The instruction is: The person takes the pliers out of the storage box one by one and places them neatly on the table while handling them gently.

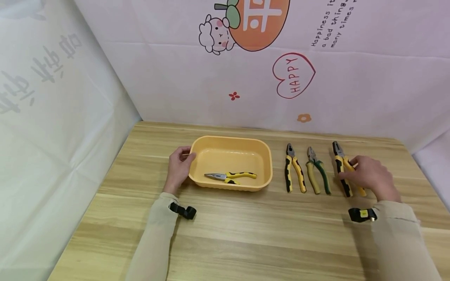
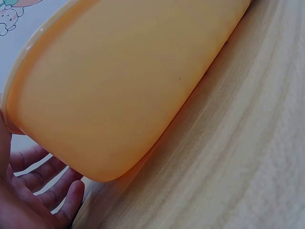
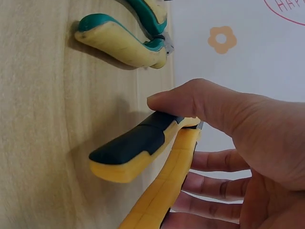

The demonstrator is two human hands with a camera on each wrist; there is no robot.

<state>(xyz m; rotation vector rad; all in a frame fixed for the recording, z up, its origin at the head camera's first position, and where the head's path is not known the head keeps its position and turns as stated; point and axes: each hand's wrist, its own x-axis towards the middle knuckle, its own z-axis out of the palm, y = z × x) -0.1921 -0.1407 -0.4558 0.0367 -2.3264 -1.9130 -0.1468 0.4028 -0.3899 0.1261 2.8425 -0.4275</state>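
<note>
My left hand (image 1: 178, 168) holds the left end of a yellow plastic basin (image 1: 232, 144), thumb over the rim and fingers along the outer wall. Inside the basin lie needle-nose pliers (image 1: 230, 176) with yellow and black handles. At the right, my right hand (image 1: 372, 175) grips combination pliers (image 1: 339, 162) with yellow and black handles. In the right wrist view, the thumb (image 3: 176, 101) lies on one handle and the other fingers reach behind the second handle. The jaws of these pliers point toward the back wall.
Between basin and right hand lie yellow-and-black pliers (image 1: 289, 162) and green-and-cream pliers (image 1: 316, 168), side by side on the wooden table (image 1: 246, 234). A printed white sheet (image 1: 175, 78) hangs behind the table, with another white sheet (image 1: 63, 128) along the left side.
</note>
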